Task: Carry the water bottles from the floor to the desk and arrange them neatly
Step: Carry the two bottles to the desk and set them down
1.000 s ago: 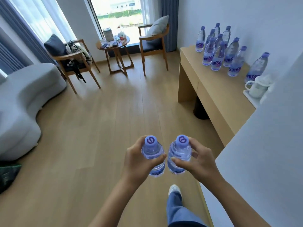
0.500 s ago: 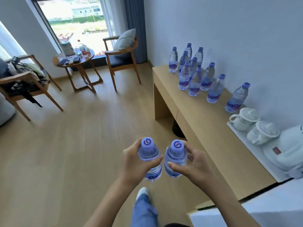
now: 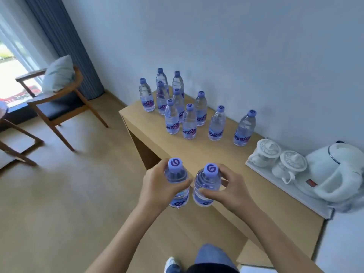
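Gripping one bottle each: left hand (image 3: 157, 186) wraps the left bottle (image 3: 177, 184), right hand (image 3: 228, 188) the right bottle (image 3: 206, 186), both upright, caps up, over the desk's (image 3: 226, 174) near-left edge.

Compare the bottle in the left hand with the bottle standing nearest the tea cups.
The bottle in the left hand is held off the desk by the left hand; the bottle nearest the cups stands free on the desk by the wall. The held one shows its cap from above, its label half hidden; the other's label shows. Both are clear, purple-capped and upright.
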Demonstrator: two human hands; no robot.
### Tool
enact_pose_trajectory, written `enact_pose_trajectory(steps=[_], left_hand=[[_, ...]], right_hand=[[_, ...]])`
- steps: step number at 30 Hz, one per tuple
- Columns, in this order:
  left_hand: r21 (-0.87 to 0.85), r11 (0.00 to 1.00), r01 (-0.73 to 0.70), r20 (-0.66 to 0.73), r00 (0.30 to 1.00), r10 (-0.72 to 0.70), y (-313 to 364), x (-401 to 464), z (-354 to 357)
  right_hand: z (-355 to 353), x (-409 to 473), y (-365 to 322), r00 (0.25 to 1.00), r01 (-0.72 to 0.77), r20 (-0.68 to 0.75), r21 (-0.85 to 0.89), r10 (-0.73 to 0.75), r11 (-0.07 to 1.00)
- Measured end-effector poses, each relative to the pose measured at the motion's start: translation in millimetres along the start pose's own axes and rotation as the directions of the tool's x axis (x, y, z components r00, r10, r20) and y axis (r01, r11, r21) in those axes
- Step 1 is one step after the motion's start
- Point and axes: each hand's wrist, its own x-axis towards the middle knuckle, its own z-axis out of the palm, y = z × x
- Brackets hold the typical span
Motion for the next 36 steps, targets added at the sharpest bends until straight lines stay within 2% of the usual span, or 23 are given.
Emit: enact_pose_trajectory(steps=[6,11,18,23,29,33,36], left_hand=[[0.028,0.999,-0.015,0.095,0.995,0.012,-6,97,36],[0.035,0.999,0.021,0.099,0.995,-0.024,-17,157,81],[0.164,0.980,0.112,0.068,0.990,-0.125,-36,214,136],[0.191,0.948,0.256,0.049,0.962,-0.269,-44,238,165],[0.287,0.916,0.281,0.009,0.955,-0.296,-33,256,181],[0.333,0.921,0.203,0.123,0.959,-0.256,-31,253,181],[0.305,0.929,0.209,0.221,0.934,-0.282,-32,254,173]], right_hand=[[-37,63,21,0.992,-0.088,-0.094,-0.020,0.086,0.996],[-72,115,46,0.978,-0.162,-0.133,-0.018,0.158,0.987],[-110,183,77,0.970,-0.243,-0.007,-0.144,0.244,0.959],[-125,223,93,0.946,-0.272,0.113,-0.240,0.305,0.932],[-135,245,106,0.914,-0.304,0.188,-0.273,0.361,0.913],[-142,250,109,0.891,-0.340,0.204,-0.294,0.406,0.893],[-142,254,107,0.875,-0.344,0.223,-0.337,0.430,0.876]])
